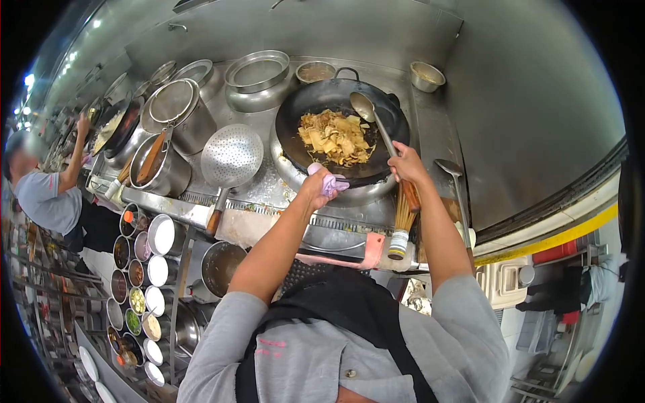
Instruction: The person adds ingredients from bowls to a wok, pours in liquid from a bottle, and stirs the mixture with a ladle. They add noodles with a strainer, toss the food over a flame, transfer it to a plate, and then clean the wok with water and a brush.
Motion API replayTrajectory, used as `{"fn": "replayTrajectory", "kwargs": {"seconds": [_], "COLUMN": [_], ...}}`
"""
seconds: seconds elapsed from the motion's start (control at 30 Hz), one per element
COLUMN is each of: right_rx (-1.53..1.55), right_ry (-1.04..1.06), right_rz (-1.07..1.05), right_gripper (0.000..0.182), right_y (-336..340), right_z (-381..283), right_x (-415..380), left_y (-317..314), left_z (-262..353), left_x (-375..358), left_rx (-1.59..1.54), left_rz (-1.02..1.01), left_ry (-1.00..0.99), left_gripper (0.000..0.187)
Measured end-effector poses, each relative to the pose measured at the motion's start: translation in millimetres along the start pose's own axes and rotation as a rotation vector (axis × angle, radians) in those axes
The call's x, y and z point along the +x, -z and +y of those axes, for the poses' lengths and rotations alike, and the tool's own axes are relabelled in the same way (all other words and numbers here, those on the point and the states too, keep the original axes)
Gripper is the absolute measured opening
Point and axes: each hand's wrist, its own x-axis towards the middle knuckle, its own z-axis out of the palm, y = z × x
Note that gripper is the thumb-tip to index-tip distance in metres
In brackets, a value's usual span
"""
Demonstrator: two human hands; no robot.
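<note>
A black wok (295, 127) sits on the round burner ring, with a heap of yellow-brown food (336, 138) in its middle. My left hand (318, 188) is closed round a pinkish cloth (330, 184) at the wok's near edge. In my right hand (408, 164) is the handle of a metal ladle (363, 106), whose bowl hangs over the right part of the food. A bamboo brush (398, 243) stands below my right hand, beside the ladle's wooden handle end.
A perforated skimmer (232, 156) lies left of the wok, near steel pots (160, 168). Another ladle (449, 166) rests at the right. Ingredient tubs (136, 300) line the lower left. A co-worker (50, 195) stands at another wok (124, 134), far left.
</note>
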Motion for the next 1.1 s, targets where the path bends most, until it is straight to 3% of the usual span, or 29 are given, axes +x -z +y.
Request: {"fn": "replayTrajectory", "kwargs": {"seconds": [0.1,0.23,0.37,0.53,0.6,0.7,0.8,0.83,0.9,1.0,1.1], "right_rx": [0.015,-0.451,-0.506,-0.631,-0.356,-0.14,-0.464,-0.555,-0.615,-0.635,-0.567], "right_ry": [-0.028,0.132,0.073,0.576,0.021,0.004,0.09,0.222,0.313,0.277,0.281], "right_rz": [-0.074,-0.214,-0.317,-0.042,-0.175,-0.298,-0.149,-0.078,-0.133,-0.141,-0.028], "right_gripper": [0.075,0.071,0.07,0.068,0.065,0.067,0.067,0.069,0.068,0.067,0.067], "right_y": [-6.5,-8.8,11.3,20.2,4.1,-6.4,-29.0,-34.2,-30.9,-16.2,-7.5], "right_z": [-0.8,-53.4,-62.8,-6.3,-53.7,-32.2,-44.2,-19.6,-12.7,-22.0,-23.6], "right_x": [20.4,-43.0,-66.9,-17.4,-49.3,-38.2,-39.6,-26.4,-40.7,-67.4,-83.9], "left_y": [3.8,7.1,5.5,-0.2,3.1,0.3,5.5,9.0,0.7,0.9,-3.8], "left_z": [0.6,-3.2,-1.7,-1.0,-1.9,0.5,-3.6,-3.5,-1.1,-2.6,-4.7], "left_x": [0.7,4.2,2.0,-2.2,2.3,-4.1,3.8,6.6,-4.4,5.4,-1.8], "left_rx": [0.007,0.0,0.021,-0.005,-0.006,0.015,0.029,0.034,0.008,-0.005,-0.031], "left_rz": [-0.036,-0.025,-0.007,0.025,0.032,0.012,-0.03,-0.042,0.006,0.013,-0.022], "left_ry": [0.021,-0.023,-0.014,-0.009,-0.017,0.0,-0.006,-0.019,-0.042,-0.044,0.007], "left_gripper": [0.025,0.026,0.022,0.018,0.018,0.02,0.02,0.02,0.019,0.021,0.029]}}
